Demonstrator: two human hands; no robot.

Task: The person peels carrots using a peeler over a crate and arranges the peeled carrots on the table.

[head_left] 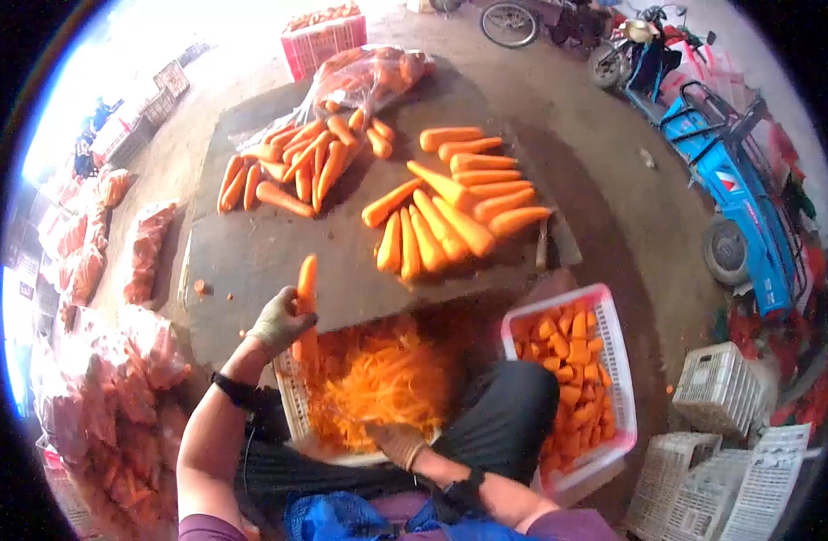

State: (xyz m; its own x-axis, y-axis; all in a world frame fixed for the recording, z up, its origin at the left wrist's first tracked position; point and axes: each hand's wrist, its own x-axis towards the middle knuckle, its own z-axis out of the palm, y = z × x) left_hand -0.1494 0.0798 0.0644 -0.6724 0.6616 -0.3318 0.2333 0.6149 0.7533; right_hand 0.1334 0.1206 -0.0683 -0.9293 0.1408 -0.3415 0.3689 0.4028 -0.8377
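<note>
My left hand point(283, 322), in a pale work glove, is closed around a long carrot point(307, 275) held upright at the near left edge of the table. Below it, a white basket point(292, 406) between my legs is heaped with thin orange carrot peelings point(391, 383). My right hand point(398, 444), also gloved, is low at the basket's near side, against the peelings. Its fingers curl closed, and whatever they hold is too blurred to name. Whole carrots point(450, 234) lie in neat rows on the table, and a looser pile of carrots point(297, 158) lies farther left.
A clear bag of carrots point(369, 77) rests at the table's far end. On my right stands a white-and-pink crate point(619, 388) of cut carrot chunks. Stacked white crates point(720, 487) and a blue cart point(729, 198) are farther right. Large carrot bags point(116, 388) crowd the left.
</note>
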